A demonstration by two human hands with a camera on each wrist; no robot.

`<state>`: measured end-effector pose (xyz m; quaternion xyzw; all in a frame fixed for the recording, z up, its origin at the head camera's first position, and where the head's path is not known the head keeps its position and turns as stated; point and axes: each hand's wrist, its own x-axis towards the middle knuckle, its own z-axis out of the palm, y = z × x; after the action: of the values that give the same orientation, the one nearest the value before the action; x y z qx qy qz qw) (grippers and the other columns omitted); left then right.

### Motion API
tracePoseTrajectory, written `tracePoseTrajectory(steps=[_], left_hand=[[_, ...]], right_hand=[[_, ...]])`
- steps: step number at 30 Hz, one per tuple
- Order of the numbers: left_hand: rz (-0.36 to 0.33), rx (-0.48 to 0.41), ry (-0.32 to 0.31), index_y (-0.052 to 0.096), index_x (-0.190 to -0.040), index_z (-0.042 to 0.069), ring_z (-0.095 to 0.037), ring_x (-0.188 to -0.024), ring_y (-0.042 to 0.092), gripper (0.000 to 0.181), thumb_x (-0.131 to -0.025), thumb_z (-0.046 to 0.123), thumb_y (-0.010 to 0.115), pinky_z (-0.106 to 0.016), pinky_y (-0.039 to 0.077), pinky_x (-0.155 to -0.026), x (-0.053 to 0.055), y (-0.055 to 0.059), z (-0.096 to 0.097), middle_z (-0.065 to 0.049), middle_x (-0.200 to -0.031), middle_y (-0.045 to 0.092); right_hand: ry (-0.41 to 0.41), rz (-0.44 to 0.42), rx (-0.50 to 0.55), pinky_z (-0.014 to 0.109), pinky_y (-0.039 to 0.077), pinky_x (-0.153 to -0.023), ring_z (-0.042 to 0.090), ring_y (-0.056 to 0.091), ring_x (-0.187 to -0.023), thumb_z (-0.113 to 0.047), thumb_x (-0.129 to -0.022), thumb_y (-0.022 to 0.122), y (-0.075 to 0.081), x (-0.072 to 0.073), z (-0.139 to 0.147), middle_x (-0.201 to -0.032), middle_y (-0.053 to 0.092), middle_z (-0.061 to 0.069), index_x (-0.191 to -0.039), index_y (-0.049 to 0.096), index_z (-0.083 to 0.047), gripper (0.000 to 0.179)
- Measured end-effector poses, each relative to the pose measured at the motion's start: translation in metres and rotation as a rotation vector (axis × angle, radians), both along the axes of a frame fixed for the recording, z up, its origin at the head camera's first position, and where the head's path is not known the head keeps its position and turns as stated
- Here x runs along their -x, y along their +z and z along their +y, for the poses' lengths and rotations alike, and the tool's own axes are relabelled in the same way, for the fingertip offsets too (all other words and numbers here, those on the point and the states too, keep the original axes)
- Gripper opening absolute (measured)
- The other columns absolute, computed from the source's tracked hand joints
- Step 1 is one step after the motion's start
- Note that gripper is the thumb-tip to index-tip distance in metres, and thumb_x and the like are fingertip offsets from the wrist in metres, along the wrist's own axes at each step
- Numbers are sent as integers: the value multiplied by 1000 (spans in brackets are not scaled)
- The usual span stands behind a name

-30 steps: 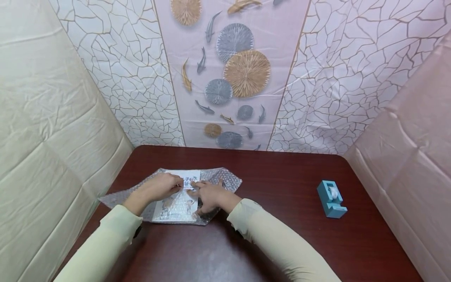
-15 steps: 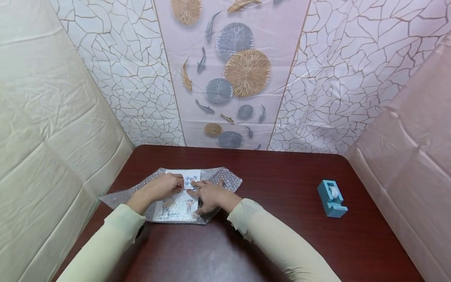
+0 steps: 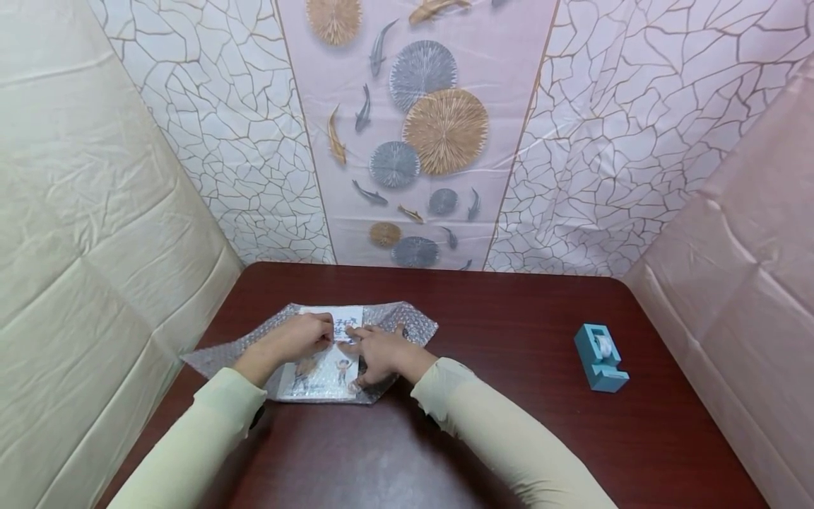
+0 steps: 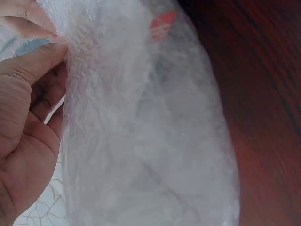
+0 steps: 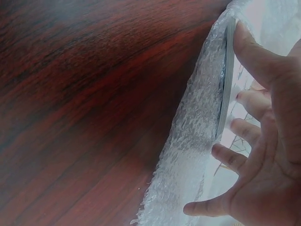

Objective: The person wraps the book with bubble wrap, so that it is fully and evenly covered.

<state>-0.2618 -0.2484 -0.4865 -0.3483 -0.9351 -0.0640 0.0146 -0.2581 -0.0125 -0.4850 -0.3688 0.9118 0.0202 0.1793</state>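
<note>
A white book [image 3: 326, 380] with printed figures and lettering lies on a sheet of bubble wrap [image 3: 416, 323], its lower left part covered by a flap of the wrap. Thumb and finger of my left hand [image 3: 294, 341] pinch the flap's edge over the book's middle; the left wrist view shows this pinch, with the cloudy bubble wrap [image 4: 150, 141] hanging beside the palm. My right hand [image 3: 384, 355] rests with spread fingers on the right side of the book. In the right wrist view its thumb [image 5: 254, 52] lies along the book's edge [image 5: 227, 84].
On the right of the dark red wooden table [image 3: 496, 332] stands a blue tape dispenser [image 3: 600, 359] with a roll of clear tape. Patterned cloth [image 3: 413, 141] hangs behind the table, and pale quilted panels [image 3: 95, 212] rise on both sides.
My left hand and forearm have shifted very slightly to the right, still pinching the bubble wrap. The right hand, book and tape dispenser stay essentially where they were.
</note>
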Motion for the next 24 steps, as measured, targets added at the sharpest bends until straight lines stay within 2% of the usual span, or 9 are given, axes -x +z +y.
tracePoseTrajectory(steps=[9,14,17,21,24], left_hand=[[-29,-19,2,77,-87,12,-11,-78,67,13,-92,1,83,-28,61,-75,4,-1,2,1,-95,71],[-30,-9,15,76,-86,12,-12,-79,67,14,-93,3,83,-29,61,-77,5,-1,1,1,-95,71],[-36,0,21,76,-87,12,-13,-80,68,13,-94,3,83,-30,61,-77,5,-1,2,0,-96,71],[-46,1,28,77,-88,12,-13,-80,67,12,-95,4,83,-31,61,-77,3,0,3,-1,-97,71],[-49,5,38,77,-88,12,-13,-80,67,12,-96,5,83,-31,61,-78,3,0,3,-1,-97,71]], right_hand=[[-29,-28,17,89,22,-122,25,19,-173,-58,-101,74,0,1,-1,-187,10,-16,-172,28,-51,84],[-47,-50,58,89,19,-122,32,22,-172,-48,-115,48,1,1,-2,-186,17,-14,-171,35,-48,57],[-56,-65,90,89,17,-123,34,24,-172,-55,-117,34,1,1,-2,-186,20,-14,-170,40,-46,53],[-59,-70,97,90,17,-122,35,23,-172,-72,-110,44,1,0,-2,-186,19,-12,-170,38,-45,67],[-50,-45,76,91,19,-121,35,23,-172,-75,-104,54,0,-1,-2,-186,18,-11,-171,35,-46,76]])
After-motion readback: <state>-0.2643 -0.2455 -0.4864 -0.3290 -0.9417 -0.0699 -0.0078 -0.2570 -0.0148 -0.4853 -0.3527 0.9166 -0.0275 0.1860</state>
